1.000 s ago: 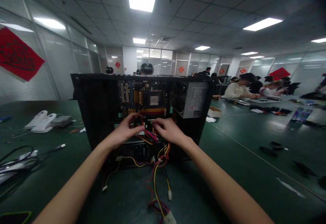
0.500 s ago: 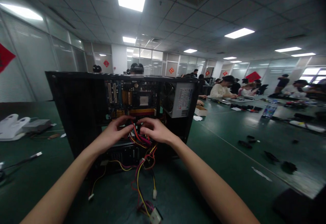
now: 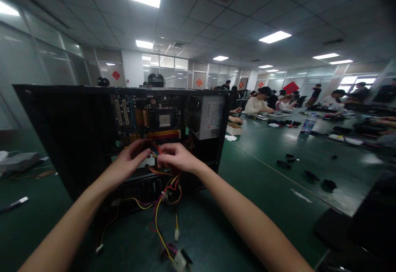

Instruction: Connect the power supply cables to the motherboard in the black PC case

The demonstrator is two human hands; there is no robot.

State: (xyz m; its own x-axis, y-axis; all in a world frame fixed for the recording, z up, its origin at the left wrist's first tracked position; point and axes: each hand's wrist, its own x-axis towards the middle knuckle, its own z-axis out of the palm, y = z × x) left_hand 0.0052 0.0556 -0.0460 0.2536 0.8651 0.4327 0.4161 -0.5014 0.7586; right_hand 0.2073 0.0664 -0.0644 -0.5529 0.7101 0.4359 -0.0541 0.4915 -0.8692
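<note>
A black computer case (image 3: 46,140) stands open on the green table, its motherboard (image 3: 145,117) and silver power supply (image 3: 212,117) showing. My left hand (image 3: 134,158) is at the lower edge of the motherboard, thumb and fingers closed around a bundle of coloured cables (image 3: 155,150). Close beside it, my right hand (image 3: 175,156) pinches the same bundle from the right. The fingertips are partly hidden among the wires. Below the hands, more cables hang out of the case, ending in a white connector (image 3: 179,260) and a smaller one (image 3: 176,235) over the table.
Small black parts (image 3: 311,176) and a plastic bottle (image 3: 307,125) are on the green table (image 3: 262,169) to the right. An open cardboard box (image 3: 234,130) sits behind the case's right side. A grey box (image 3: 20,162) lies at the left. Several people sit farther back.
The view has turned slightly right, so the case appears farther left. Both hands have drawn closer together around the cable bundle, and the right fingers have closed more.
</note>
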